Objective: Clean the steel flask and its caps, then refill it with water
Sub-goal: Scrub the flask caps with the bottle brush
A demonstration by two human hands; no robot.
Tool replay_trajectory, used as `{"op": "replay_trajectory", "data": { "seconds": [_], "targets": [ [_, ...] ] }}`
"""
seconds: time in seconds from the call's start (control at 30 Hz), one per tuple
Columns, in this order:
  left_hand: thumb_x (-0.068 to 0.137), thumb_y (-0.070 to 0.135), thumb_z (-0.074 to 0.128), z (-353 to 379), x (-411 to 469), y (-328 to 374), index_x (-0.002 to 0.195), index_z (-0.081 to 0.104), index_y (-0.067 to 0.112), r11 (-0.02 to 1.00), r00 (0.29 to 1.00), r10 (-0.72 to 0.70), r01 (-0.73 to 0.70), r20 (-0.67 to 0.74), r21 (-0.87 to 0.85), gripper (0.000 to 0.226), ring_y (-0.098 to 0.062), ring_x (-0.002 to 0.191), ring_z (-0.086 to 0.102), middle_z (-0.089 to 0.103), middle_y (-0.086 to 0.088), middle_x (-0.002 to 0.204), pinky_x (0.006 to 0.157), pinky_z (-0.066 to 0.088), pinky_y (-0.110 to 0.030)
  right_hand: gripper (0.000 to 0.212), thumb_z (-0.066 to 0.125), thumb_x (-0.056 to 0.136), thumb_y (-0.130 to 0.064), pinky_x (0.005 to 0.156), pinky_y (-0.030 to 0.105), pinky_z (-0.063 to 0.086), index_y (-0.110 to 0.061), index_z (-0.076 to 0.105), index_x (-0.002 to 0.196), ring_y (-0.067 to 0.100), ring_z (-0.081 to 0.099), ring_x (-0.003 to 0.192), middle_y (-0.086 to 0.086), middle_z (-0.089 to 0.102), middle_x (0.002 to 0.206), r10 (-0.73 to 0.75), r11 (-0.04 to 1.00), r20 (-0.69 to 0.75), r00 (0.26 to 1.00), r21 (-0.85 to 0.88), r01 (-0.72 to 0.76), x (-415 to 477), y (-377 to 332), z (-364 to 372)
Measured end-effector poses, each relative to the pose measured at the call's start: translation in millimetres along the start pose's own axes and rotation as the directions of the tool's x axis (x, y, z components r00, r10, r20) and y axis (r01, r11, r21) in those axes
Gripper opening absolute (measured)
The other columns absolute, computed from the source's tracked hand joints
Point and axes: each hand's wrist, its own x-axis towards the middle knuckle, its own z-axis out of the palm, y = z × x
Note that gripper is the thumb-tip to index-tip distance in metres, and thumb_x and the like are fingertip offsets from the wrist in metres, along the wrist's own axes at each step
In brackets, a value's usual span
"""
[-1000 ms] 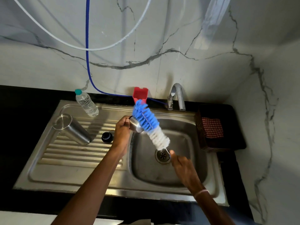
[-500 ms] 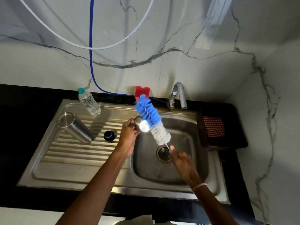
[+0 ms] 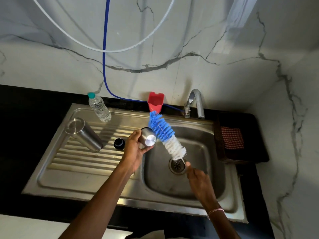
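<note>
My left hand [image 3: 133,149] grips a small steel cap [image 3: 148,139] over the left rim of the sink basin [image 3: 203,173], its flat end turned toward me. My right hand [image 3: 198,178] holds the thin wire handle of a bottle brush [image 3: 165,136] with blue and white bristles. The blue bristles lie against the cap's right side. The steel flask [image 3: 82,133] stands upside down on the ribbed drainboard [image 3: 77,163] at the left. A small black inner cap [image 3: 119,143] sits on the drainboard between the flask and my left hand.
A clear plastic water bottle [image 3: 99,107] with a teal lid stands at the drainboard's back. A red holder [image 3: 155,102] and the tap [image 3: 195,104] are behind the basin. A dark tray with a checked cloth [image 3: 232,139] lies right of the sink. Hoses hang on the marble wall.
The cap has turned in my left hand so its flat shiny end now faces me. The brush has slid along the cap's side and my right hand has dropped slightly.
</note>
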Motion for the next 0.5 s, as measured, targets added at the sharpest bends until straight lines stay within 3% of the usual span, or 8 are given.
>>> {"op": "replay_trajectory", "data": {
  "seconds": [0.07,0.17,0.2,0.27,0.4,0.5],
  "targets": [
    [0.100,0.030,0.060,-2,2,1,0.113,0.060,0.011,1.000,0.999,-0.016,0.016,0.045,0.006,0.023,-0.023,0.101,0.069,0.069,-0.006,0.105,0.092,0.058,-0.053,0.056,0.039,0.101,-0.057,0.071,0.041,0.046,-0.020,0.043,0.059,0.025,0.033,0.069,-0.003,0.042,0.066,-0.012,1.000,-0.039,0.999,0.022,0.013,4,-3,-2],
    [0.100,0.023,0.063,4,-1,1,0.102,0.062,0.014,0.988,0.992,0.038,-0.055,0.118,0.142,0.009,-0.015,0.089,0.069,0.071,0.001,0.094,0.085,0.061,-0.042,0.059,0.042,0.100,-0.056,0.071,0.042,0.046,-0.007,0.060,0.073,0.018,0.027,0.076,0.004,0.049,0.065,-0.042,0.998,-0.054,0.998,0.038,0.044,8,-8,-2],
    [0.099,0.022,0.064,5,-1,1,0.102,0.064,0.017,0.978,0.990,0.055,-0.079,0.130,0.191,0.006,-0.013,0.087,0.069,0.070,0.001,0.093,0.081,0.060,-0.036,0.060,0.042,0.099,-0.058,0.070,0.042,0.046,-0.008,0.060,0.070,0.025,0.033,0.069,0.005,0.050,0.063,-0.038,0.998,-0.066,0.997,0.056,0.042,8,-10,-3],
    [0.093,0.025,0.073,-3,3,2,0.104,0.066,0.021,0.956,0.985,0.087,-0.123,0.146,0.266,0.013,-0.010,0.080,0.066,0.063,-0.001,0.091,0.072,0.058,-0.027,0.060,0.040,0.099,-0.061,0.067,0.041,0.046,-0.014,0.056,0.064,0.018,0.042,0.063,-0.003,0.049,0.059,-0.042,0.996,-0.099,0.994,0.079,0.049,6,-11,-12],
    [0.057,0.037,0.099,-21,12,12,0.114,0.059,0.019,0.945,0.992,0.105,-0.123,0.075,0.302,0.073,-0.023,0.089,0.072,0.067,-0.008,0.106,0.085,0.061,-0.041,0.044,0.040,0.098,-0.057,0.058,0.033,0.043,-0.030,0.054,0.066,0.006,0.050,0.054,-0.011,0.054,0.055,-0.097,0.990,-0.120,0.988,0.086,0.108,-1,-5,-30],
    [0.068,0.024,0.092,-32,20,26,0.114,0.060,0.009,0.974,0.987,0.049,-0.081,0.150,0.214,0.058,-0.026,0.094,0.073,0.068,-0.017,0.124,0.077,0.062,-0.033,0.029,0.040,0.094,-0.055,0.053,0.030,0.037,-0.035,0.057,0.082,0.003,0.052,0.050,-0.028,0.058,0.065,-0.197,0.978,-0.150,0.969,0.036,0.204,-3,-4,-34]
  ]
}}
